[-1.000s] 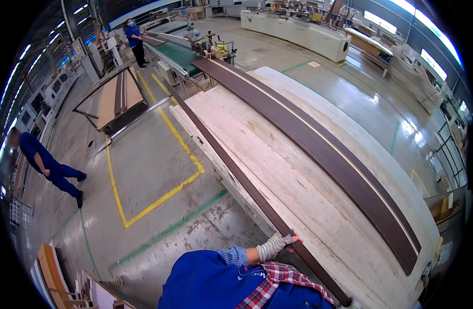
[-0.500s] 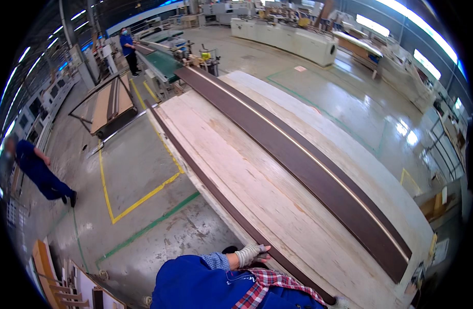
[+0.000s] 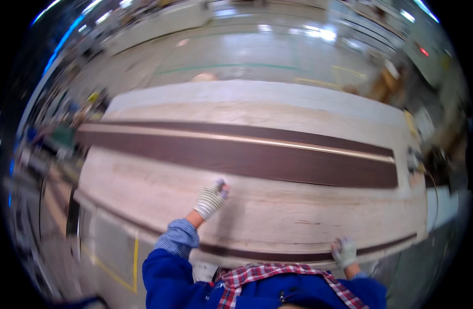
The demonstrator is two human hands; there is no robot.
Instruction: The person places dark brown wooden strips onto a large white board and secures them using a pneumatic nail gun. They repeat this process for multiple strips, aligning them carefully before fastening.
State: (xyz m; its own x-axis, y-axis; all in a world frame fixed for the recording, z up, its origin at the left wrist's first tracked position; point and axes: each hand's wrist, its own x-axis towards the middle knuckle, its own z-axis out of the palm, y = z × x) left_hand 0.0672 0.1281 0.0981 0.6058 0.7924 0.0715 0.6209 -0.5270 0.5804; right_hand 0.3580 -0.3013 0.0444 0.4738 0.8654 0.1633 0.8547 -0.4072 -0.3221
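Observation:
My left hand [image 3: 211, 201], in a striped knit glove, is raised over the pale wooden tabletop [image 3: 277, 211]. Its fingers are loosely bent, slightly smeared by motion, and nothing shows between them. Ahead of it lies a long dark brown board [image 3: 277, 164] with a light, shiny line [image 3: 247, 138] running along its length. My right hand [image 3: 344, 252], gloved too, closes over a narrow dark brown strip [image 3: 283, 256] along the table's near edge. Its fingertips reach past the strip's far side; the palm hides part of the strip.
A thin cable [image 3: 435, 201] hangs by the table's right end, near blurred items. Past the far edge stretches a grey floor with a green line [image 3: 231, 66]. Yellow floor lines [image 3: 135, 262] show at the lower left. Blurred machinery stands at the far left.
My view has swung right, so the table now lies across it. My left hand has left the narrow strip and moved over the tabletop toward the wide board. My right hand shows more fully.

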